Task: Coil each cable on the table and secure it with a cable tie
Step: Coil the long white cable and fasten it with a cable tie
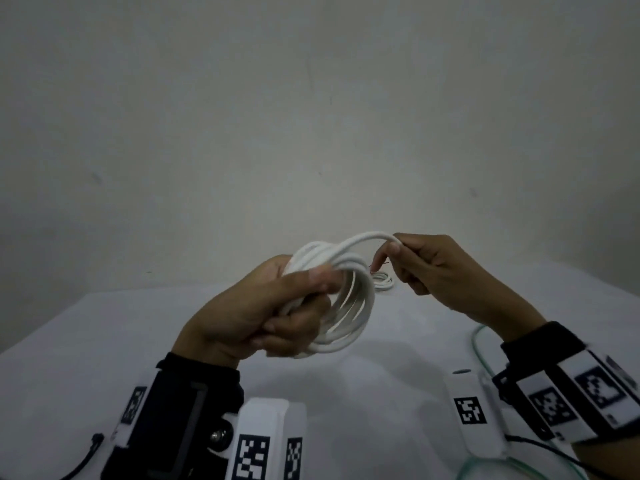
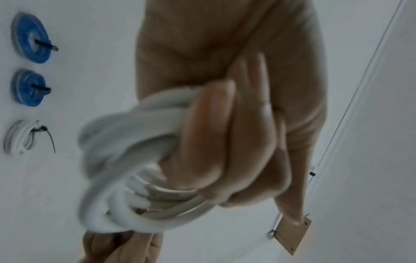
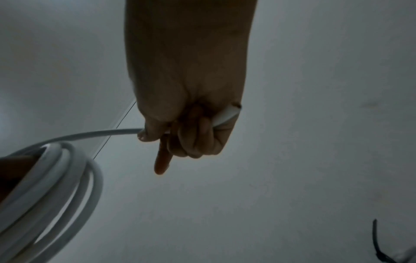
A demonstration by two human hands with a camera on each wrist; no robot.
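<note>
White cable coiled above table, hand-held.

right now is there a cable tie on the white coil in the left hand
No: in the head view the white coil gripped by the left hand shows bare loops, and the right hand holds its free end.

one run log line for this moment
left hand: grips white cable coil | right hand: holds cable's free end | tie: not on
</note>
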